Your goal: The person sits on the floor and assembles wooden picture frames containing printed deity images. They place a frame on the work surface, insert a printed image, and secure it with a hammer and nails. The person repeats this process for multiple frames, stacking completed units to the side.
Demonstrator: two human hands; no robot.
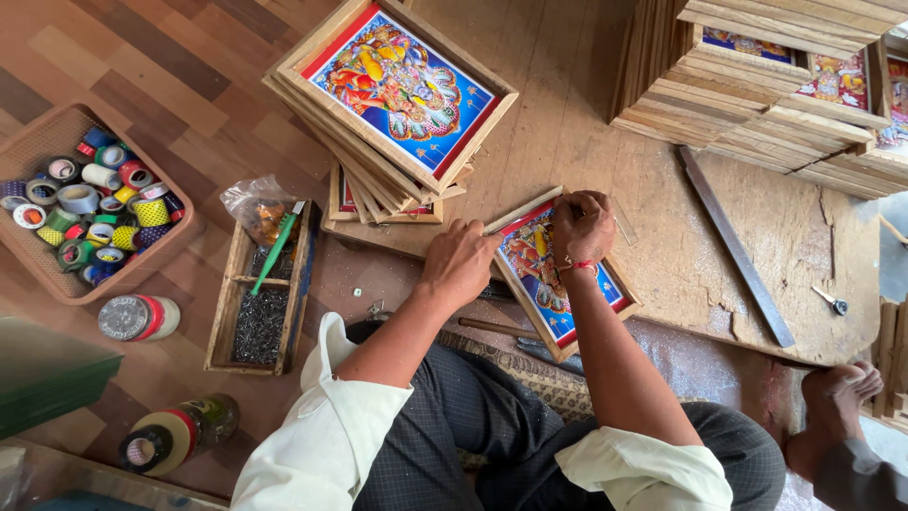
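The left hand (461, 257) is lying flat, steadying the wooden picture frame (562, 274) on the worktop (719, 274), while the right hand (582, 222), fingers closed, is pressing its top edge, seemingly seating a fastener needing careful alignment.

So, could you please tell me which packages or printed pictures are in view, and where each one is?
Framed print: under both hands, rectangular, blue with red border.
Framed print on the pile: top centre, blue and red, wooden frame.
Plastic bag: left of the pile, clear, crumpled.
Tape basket: far left, brown, holding coloured rolls.
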